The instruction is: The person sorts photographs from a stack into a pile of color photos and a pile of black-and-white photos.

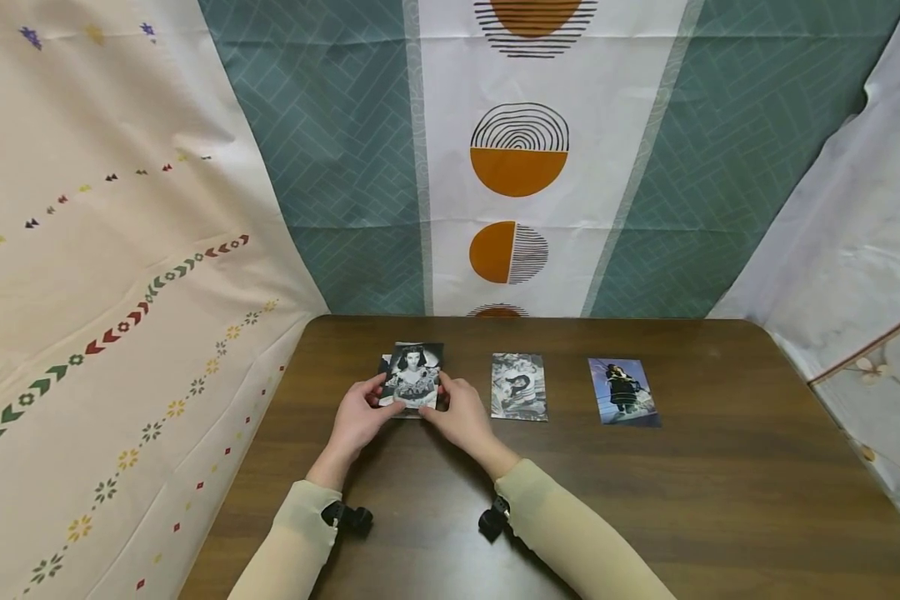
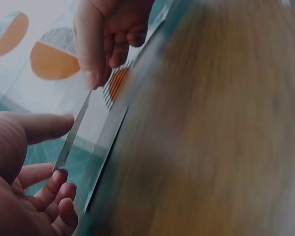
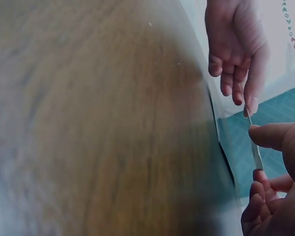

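Observation:
Both hands hold a black-and-white portrait photo (image 1: 412,377) at the left of the table. My left hand (image 1: 357,418) pinches its left edge between thumb and fingers, and my right hand (image 1: 461,418) grips the right side the same way. In the left wrist view the held photo (image 2: 73,135) is seen nearly edge-on, raised over the surface. Another photo (image 1: 384,364) lies beneath it, mostly covered, with only slivers of its border showing. From the right wrist, the held photo (image 3: 255,150) again appears as a thin strip between the fingers.
To the right of the hands, a second black-and-white photo (image 1: 519,387) lies flat on the brown wooden table (image 1: 570,517). Farther right is a colour photo (image 1: 622,392) with a dark-clothed figure, slightly turned. A patterned curtain (image 1: 360,167) hangs behind the table's far edge.

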Motion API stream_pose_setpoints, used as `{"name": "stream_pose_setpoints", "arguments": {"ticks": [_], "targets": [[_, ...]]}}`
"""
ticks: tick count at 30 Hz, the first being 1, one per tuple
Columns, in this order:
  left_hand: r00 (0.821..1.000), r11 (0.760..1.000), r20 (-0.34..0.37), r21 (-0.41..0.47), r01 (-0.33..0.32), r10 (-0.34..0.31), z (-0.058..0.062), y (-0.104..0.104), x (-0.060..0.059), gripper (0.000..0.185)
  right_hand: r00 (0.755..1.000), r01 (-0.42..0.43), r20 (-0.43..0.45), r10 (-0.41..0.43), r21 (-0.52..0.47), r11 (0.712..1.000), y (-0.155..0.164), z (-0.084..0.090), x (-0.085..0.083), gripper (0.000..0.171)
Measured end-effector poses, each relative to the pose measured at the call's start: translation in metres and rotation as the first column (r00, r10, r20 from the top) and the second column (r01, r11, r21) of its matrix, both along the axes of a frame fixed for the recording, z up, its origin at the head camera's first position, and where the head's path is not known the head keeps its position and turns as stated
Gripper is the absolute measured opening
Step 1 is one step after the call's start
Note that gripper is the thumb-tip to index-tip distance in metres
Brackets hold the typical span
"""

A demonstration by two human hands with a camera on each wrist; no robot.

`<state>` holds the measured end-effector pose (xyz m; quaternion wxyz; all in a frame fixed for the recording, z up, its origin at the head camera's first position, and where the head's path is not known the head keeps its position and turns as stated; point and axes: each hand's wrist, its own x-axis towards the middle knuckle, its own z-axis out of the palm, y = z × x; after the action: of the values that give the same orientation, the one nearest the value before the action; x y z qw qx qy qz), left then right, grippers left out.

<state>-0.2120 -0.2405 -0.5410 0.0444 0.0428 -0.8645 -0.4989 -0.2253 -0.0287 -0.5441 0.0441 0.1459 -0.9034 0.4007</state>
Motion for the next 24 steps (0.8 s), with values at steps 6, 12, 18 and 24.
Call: {"name": "stream_pose_setpoints", "arguments": {"ticks": [6,12,18,24], "targets": [[0.998,0.995,0.019,-0.073,0.066,-0.065,-0.002,-0.015,0.000,0.077,1.000,0.004,0.031,-0.005,0.020,1.000,-0.006,-0.004,0.001,0.077],[0.997,0.989,0.033,-0.128,0.079,-0.076,-0.003,-0.024,0.001,0.077,0.999,-0.024,0.046,0.024,0.005,1.000,-0.013,-0.004,0.002,0.078],[0.997,0.985,0.057,-0.160,0.067,-0.059,-0.003,-0.027,0.001,0.073,0.997,-0.028,0.071,0.024,0.059,0.998,-0.020,-0.006,0.001,0.078],[0.996,0.982,0.074,-0.180,0.062,-0.049,-0.003,-0.030,-0.001,0.071,0.996,-0.022,0.084,0.013,0.106,0.994,-0.025,-0.005,-0.001,0.079]]}}
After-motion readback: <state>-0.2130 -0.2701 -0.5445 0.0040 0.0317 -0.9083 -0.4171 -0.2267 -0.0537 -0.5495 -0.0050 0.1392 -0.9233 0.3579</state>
